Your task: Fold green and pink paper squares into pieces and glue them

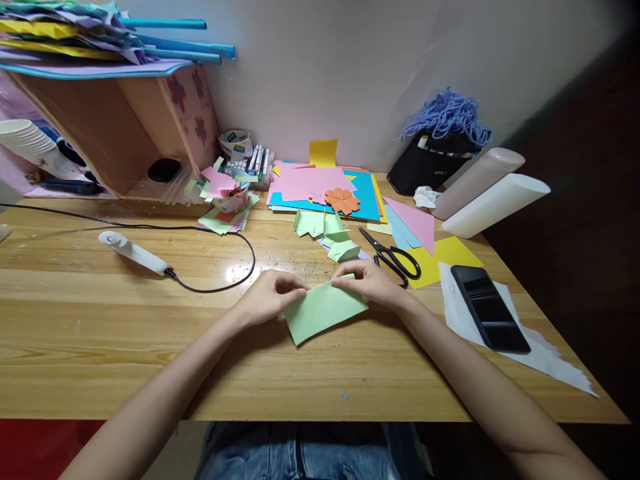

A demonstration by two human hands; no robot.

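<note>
A light green sheet of paper (325, 312), rectangular and perhaps folded, is held tilted just over the wooden table. My left hand (270, 295) pinches its upper left corner between thumb and fingers. At the far edge toward the right, my right hand (367, 281) grips the same paper with thumb and fingertips. Folded light green paper pieces (333, 233) lie just beyond my hands. Black-handled scissors (393, 257) rest beside my right hand, blades pointing away to the left.
A white glue gun (134, 253) with a black cable lies left. Coloured paper sheets (300, 183) and an orange paper flower (343, 201) are at the back. A phone (490, 308) sits right on white tissue. Upright paper rolls (495, 205), a black holder (425, 163) and a cardboard box (187, 123) stand behind.
</note>
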